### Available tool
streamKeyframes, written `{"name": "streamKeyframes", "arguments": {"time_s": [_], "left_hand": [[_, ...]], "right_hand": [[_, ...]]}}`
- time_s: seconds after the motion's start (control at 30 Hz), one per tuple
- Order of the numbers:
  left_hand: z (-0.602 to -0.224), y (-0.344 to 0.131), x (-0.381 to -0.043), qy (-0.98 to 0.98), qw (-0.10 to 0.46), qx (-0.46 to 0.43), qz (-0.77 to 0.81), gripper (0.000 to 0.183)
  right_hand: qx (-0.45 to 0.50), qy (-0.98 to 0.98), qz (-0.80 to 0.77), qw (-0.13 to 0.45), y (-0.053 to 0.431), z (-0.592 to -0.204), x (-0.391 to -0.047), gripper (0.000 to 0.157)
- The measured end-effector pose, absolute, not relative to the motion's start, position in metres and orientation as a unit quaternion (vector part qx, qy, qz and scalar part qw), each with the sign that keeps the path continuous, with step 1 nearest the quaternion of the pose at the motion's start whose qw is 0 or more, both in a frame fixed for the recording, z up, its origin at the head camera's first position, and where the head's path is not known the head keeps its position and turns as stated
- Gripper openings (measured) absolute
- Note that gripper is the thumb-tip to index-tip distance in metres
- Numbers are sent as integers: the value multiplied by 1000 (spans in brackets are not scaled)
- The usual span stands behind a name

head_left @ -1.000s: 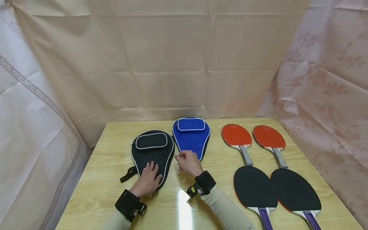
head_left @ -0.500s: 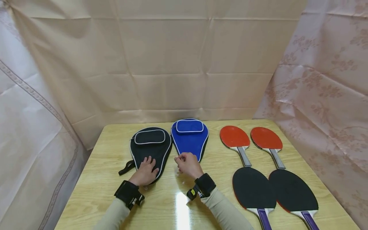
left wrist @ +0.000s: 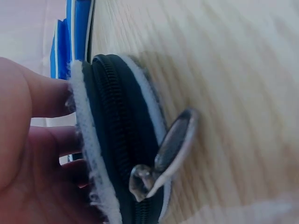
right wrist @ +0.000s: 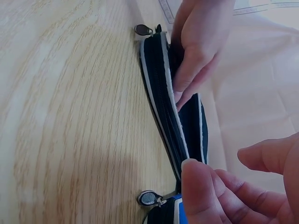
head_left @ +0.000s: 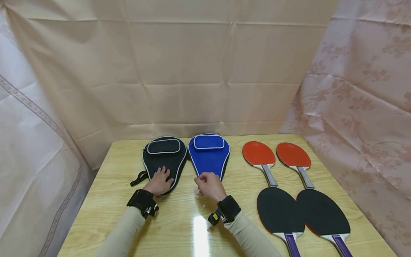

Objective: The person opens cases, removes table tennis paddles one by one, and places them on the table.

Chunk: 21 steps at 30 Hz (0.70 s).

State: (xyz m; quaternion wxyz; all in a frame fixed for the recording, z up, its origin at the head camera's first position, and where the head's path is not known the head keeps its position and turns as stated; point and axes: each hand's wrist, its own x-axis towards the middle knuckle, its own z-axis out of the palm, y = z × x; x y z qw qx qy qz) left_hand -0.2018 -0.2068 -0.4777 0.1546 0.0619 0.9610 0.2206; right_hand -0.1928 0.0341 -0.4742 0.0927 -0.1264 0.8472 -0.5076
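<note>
A black table tennis bat case [head_left: 165, 162] with white piping lies on the table, narrow end toward me. My left hand [head_left: 158, 182] rests on its lower part, fingers spread. The left wrist view shows the case's zip edge with a metal zip pull [left wrist: 176, 143] hanging beside it. Right of it lies a matching blue bat case [head_left: 208, 160], its pocket at the far end. My right hand [head_left: 210, 185] hovers at the blue case's narrow end, fingers loosely bent. In the right wrist view, thumb and fingers stand apart with nothing between them, near the blue case's zip pull [right wrist: 148, 198].
On the right lie two red-faced bats [head_left: 258, 153] with grey handles, farther back. In front of them are two black-faced bats [head_left: 280, 210] with purple handles. A black strap [head_left: 138, 178] sticks out left of the black case. Cloth curtains [head_left: 205, 71] hang behind the table [head_left: 106, 214].
The black case has slid away from me under my left hand, toward the table's back edge and level with the blue case. My right hand has barely moved.
</note>
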Motion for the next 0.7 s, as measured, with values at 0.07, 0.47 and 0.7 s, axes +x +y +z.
{"name": "streamKeyframes", "arguments": {"time_s": [0.07,0.47,0.7], "left_hand": [[-478,-208,-204,961,151,66,220,56],[-482,-215,-214,962,149,66,220,57],[-482,-213,-216,961,145,71,226,57]], "right_hand": [[-126,847,-507,96,35,-474,-192,26],[-126,841,-518,94,42,-476,-187,26],[-123,840,-521,88,47,-476,-186,26]]}}
